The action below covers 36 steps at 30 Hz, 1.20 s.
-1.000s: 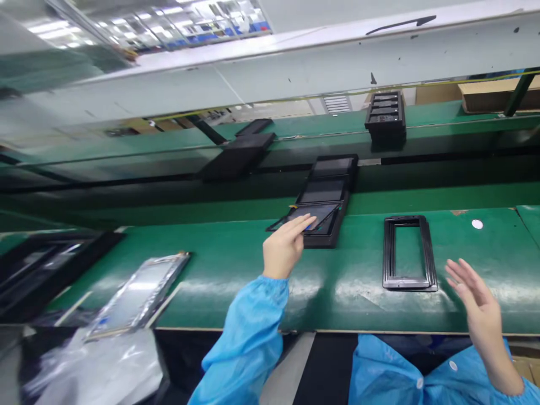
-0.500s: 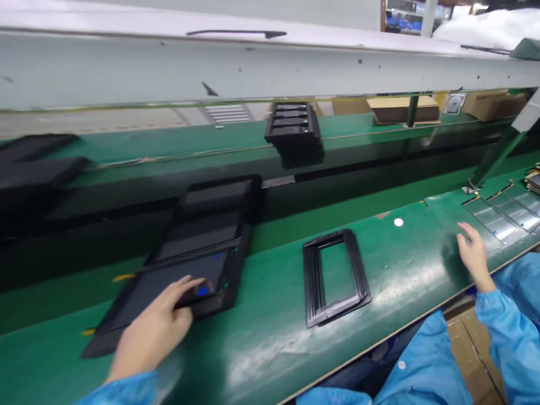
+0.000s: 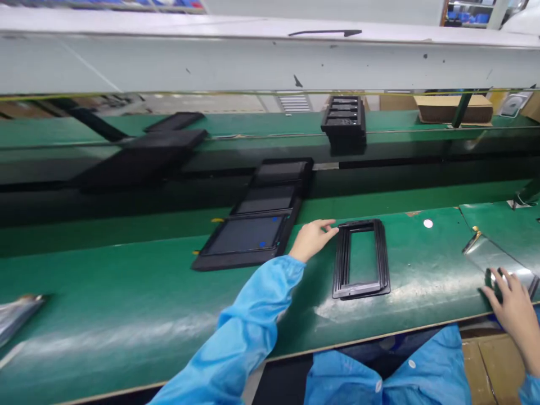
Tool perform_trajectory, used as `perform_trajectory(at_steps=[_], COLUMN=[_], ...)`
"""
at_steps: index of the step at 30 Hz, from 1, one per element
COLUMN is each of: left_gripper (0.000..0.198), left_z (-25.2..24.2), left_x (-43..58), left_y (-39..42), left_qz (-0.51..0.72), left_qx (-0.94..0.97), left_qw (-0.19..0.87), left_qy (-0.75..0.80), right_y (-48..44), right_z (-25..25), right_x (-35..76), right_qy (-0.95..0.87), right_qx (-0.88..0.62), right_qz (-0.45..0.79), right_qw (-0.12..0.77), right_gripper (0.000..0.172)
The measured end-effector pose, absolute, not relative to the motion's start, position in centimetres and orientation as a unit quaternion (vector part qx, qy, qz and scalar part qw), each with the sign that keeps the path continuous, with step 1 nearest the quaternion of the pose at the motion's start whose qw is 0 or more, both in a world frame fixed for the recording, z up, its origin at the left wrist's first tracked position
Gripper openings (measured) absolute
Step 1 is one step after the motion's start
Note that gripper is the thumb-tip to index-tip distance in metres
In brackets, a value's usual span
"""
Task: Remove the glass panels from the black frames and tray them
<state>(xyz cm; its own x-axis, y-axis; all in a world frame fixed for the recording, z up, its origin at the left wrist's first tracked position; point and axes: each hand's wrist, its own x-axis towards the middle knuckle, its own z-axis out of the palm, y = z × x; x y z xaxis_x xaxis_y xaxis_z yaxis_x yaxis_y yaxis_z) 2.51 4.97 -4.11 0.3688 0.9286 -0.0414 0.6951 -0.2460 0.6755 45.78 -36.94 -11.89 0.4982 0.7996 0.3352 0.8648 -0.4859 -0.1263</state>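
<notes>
Left hand [image 3: 314, 239]: is hanging beside the upper left corner of the frame stack, fingers bent, tips near one another; whether it is pinching anything, cannot tell.
Right hand [image 3: 510, 304]: is lying at the near edge of the clear panel [image 3: 498, 256], thumb standing apart from the curved fingers; whether it is gripping, cannot tell.
Black frames [image 3: 383, 256]: are lying stacked, slightly askew, on the green worktop [image 3: 169, 304], between the hands.
Black tray [image 3: 225, 262]: is lying left of the frames, carrying a dark screen [image 3: 242, 235] with two blue marks in its nearest compartment.
White round spot [image 3: 428, 224]: is showing between frames and panel.
Dark stacked trays [image 3: 343, 126]: are standing farther back.
Cardboard box [image 3: 458, 109]: is sitting at the back, right of those trays.
</notes>
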Motion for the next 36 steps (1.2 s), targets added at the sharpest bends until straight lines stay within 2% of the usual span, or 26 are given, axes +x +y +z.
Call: perform_trajectory(at_steps=[3,7,10,15,17,21,24,29,36], left_gripper=[0.047,0.059,0.061,0.06,0.062,0.063,0.055,0.043,0.035], left_z=[-4.4,-4.2,-4.1,-3.0,-1.7,2.0,3.9,4.7,4.6], left_x=[3.7,3.8,3.6,3.9,3.8,2.7,2.5,3.8,4.5], left_y=[5.3,5.2,4.8,3.9,3.2,-0.3,-4.6,-10.3,-12.1], left_qz=[0.173,0.182,0.193,0.231,0.262,0.316,0.346,0.388,0.415], left_qx=[0.747,0.715,0.693,0.649,0.629,0.6,0.587,0.574,0.587], left_qw=[0.369,0.426,0.455,0.512,0.535,0.577,0.596,0.632,0.607], left_qy=[0.525,0.524,0.525,0.513,0.499,0.454,0.425,0.348,0.338], right_y=[-40.3,-42.3,-42.3,-38.7,-36.4,-32.3,-30.6,-29.9,-30.4], right_z=[-13.5,-12.9,-10.3,-4.2,-2.4,-0.8,-0.5,-0.1,0.2], right_x=[42.4,39.9,39.0,36.5,34.9,31.7,29.2,26.1,25.3], right_qy=[-0.573,-0.602,-0.604,-0.472,-0.411,-0.3,-0.239,-0.219,-0.222], right_qx=[-0.793,-0.758,-0.748,-0.798,-0.799,-0.747,-0.674,-0.629,-0.62], right_qz=[-0.084,-0.064,-0.063,-0.112,-0.072,0.139,0.28,0.362,0.385], right_qw=[0.189,0.242,0.268,0.358,0.434,0.576,0.64,0.653,0.647], right_gripper=[0.064,0.039,0.041,0.019,0.026,0.051,0.068,0.063,0.06])
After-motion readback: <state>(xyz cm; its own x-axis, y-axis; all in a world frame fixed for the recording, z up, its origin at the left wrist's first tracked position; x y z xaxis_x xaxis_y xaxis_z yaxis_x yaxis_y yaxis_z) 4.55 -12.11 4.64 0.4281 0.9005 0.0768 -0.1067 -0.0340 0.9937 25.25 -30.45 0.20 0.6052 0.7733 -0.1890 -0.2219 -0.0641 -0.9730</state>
